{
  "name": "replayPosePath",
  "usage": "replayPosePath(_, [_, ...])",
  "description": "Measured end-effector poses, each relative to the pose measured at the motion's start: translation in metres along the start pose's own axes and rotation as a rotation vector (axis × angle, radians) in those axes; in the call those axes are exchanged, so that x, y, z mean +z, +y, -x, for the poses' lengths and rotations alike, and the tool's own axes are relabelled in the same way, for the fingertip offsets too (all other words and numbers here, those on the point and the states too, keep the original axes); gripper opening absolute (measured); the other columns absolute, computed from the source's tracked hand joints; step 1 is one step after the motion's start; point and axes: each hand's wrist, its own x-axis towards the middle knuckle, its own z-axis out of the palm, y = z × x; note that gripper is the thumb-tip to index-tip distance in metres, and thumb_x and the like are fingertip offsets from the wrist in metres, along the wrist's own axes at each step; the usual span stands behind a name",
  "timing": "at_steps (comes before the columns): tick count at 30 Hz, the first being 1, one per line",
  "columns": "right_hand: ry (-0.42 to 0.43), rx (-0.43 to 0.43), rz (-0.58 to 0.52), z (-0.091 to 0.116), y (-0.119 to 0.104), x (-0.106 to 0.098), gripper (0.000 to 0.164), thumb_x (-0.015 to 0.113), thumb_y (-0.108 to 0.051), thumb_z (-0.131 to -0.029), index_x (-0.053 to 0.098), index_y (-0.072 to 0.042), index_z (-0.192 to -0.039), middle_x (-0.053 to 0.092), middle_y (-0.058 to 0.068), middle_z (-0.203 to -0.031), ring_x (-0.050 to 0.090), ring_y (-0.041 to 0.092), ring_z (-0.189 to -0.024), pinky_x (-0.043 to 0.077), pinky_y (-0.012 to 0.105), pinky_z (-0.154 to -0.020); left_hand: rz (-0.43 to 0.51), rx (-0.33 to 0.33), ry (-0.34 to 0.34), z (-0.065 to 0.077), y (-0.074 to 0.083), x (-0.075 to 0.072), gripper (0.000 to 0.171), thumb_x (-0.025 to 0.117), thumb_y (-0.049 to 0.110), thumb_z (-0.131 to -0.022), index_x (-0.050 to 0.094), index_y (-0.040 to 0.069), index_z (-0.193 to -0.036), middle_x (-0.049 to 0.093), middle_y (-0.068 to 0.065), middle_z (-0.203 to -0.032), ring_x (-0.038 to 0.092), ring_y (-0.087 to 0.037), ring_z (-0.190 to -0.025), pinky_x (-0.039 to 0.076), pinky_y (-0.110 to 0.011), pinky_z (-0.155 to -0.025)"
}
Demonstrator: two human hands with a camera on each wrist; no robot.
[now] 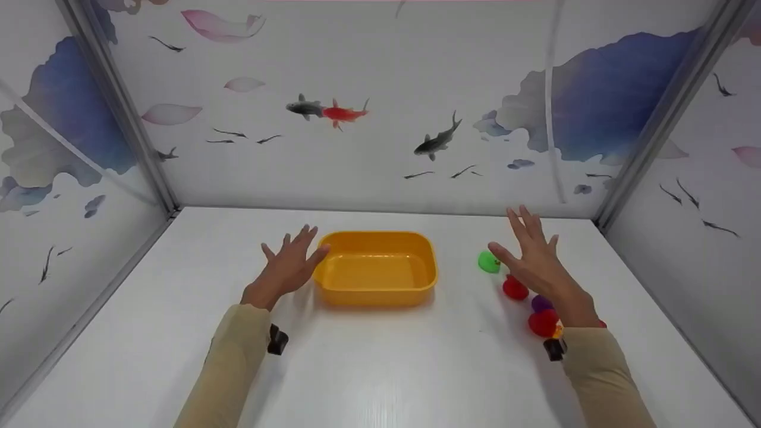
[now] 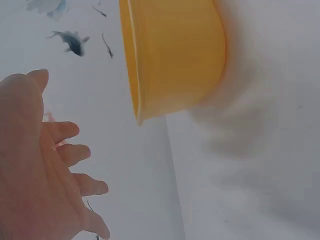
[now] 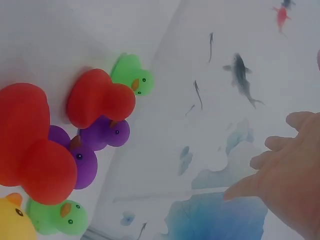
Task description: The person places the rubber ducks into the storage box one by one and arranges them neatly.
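My left hand hovers at the left end of a yellow plastic basin, fingers spread and holding nothing; its thumb overlaps the rim in the head view. Over on the right, my right hand is raised above a cluster of toy ducks, its fingers extended, with nothing in its grasp. The cluster includes a green duck, a red duck, a purple duck and another red duck. A yellow duck shows in the right wrist view. My right wrist partly hides the ducks in the head view.
The white table carries the basin in its middle and the ducks to the right. White panels printed with fish and lotus shapes enclose it at the back and both sides, with grey metal posts at the corners.
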Motion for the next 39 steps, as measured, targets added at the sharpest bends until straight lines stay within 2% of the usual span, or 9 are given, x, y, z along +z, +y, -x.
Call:
replayPosePath(4, [0.032,0.019,-0.07,0.012,0.008,-0.003,0.091,0.046,-0.063,-0.096,-0.002,-0.023,-0.162,-0.016,0.011,-0.169,-0.017,0.042,-0.154,-0.018,0.074,-0.113,0.184,-0.054,-0.003,0.012,-0.006,0.007,0.07,0.038,0.054,-0.105,0.019,0.016,-0.161,0.022,-0.016,-0.166,0.019,-0.044,-0.153,-0.012,-0.072,-0.116])
replayPosePath(9, [0.101,0.074,-0.149,0.028,0.022,-0.01,0.087,0.046,-0.06,-0.098,-0.001,-0.026,-0.162,-0.016,0.009,-0.169,-0.011,0.046,-0.154,-0.004,0.078,-0.113,0.393,-0.098,0.013,0.015,-0.008,0.02,0.073,0.039,0.058,-0.103,0.02,0.019,-0.161,0.021,-0.014,-0.167,0.026,-0.039,-0.152,0.013,-0.063,-0.124])
replayPosePath(13, [0.153,0.106,-0.168,0.04,0.035,-0.015,0.085,0.049,-0.057,-0.099,0.003,-0.026,-0.163,-0.013,0.011,-0.169,-0.003,0.05,-0.153,0.01,0.083,-0.108,0.551,-0.146,0.034,0.015,-0.01,0.032,0.069,0.041,0.054,-0.104,0.021,0.021,-0.161,0.018,-0.01,-0.169,0.018,-0.034,-0.155,0.017,-0.058,-0.125])
replayPosePath(17, [0.173,0.125,-0.186,0.05,0.053,-0.017,0.082,0.051,-0.054,-0.099,0.008,-0.025,-0.163,-0.006,0.015,-0.17,0.002,0.051,-0.152,0.012,0.083,-0.107,0.672,-0.202,0.075,0.012,-0.015,0.043,0.064,0.042,0.042,-0.106,0.02,0.019,-0.161,0.015,-0.009,-0.169,0.009,-0.031,-0.157,0.013,-0.056,-0.127])
replayPosePath(20, [0.173,0.157,-0.197,0.056,0.067,-0.019,0.081,0.053,-0.052,-0.099,0.009,-0.026,-0.162,-0.001,0.018,-0.169,0.005,0.052,-0.151,0.014,0.083,-0.107,0.717,-0.231,0.11,0.009,-0.016,0.048,0.063,0.041,0.037,-0.106,0.019,0.017,-0.161,0.015,-0.009,-0.169,0.008,-0.03,-0.158,0.013,-0.055,-0.127])
replayPosePath(23, [0.18,0.218,-0.188,0.063,0.081,-0.019,0.083,0.053,-0.054,-0.099,0.008,-0.023,-0.163,0.002,0.023,-0.168,0.009,0.055,-0.149,0.019,0.082,-0.107,0.741,-0.251,0.12,0.006,-0.016,0.05,0.063,0.042,0.035,-0.106,0.019,0.016,-0.161,0.017,-0.009,-0.169,0.014,-0.031,-0.157,0.023,-0.054,-0.125])
replayPosePath(27, [0.187,0.331,-0.198,0.071,0.1,-0.018,0.089,0.051,-0.06,-0.097,0.008,-0.016,-0.162,0.002,0.028,-0.166,0.015,0.057,-0.147,0.027,0.078,-0.106,0.76,-0.286,0.089,0.003,-0.015,0.048,0.064,0.042,0.034,-0.106,0.016,0.016,-0.161,0.02,-0.006,-0.169,0.025,-0.031,-0.153,0.039,-0.052,-0.117])
replayPosePath(31, [0.159,0.429,-0.238,0.076,0.117,-0.017,0.092,0.052,-0.062,-0.096,0.011,-0.011,-0.161,0.003,0.031,-0.164,0.022,0.056,-0.145,0.035,0.072,-0.106,0.773,-0.3,0.063,0.0,-0.013,0.052,0.066,0.043,0.034,-0.105,0.015,0.015,-0.161,0.022,-0.007,-0.168,0.034,-0.032,-0.149,0.042,-0.049,-0.115])
replayPosePath(39, [-0.07,0.529,-0.357,0.081,0.138,-0.022,0.101,0.053,-0.067,-0.092,0.01,-0.006,-0.16,0.004,0.033,-0.163,0.021,0.055,-0.145,0.03,0.068,-0.114,0.81,-0.362,0.064,-0.002,-0.012,0.069,0.062,0.046,0.03,-0.105,0.022,0.014,-0.16,0.036,-0.011,-0.162,0.055,-0.025,-0.125,0.051,-0.04,-0.107])
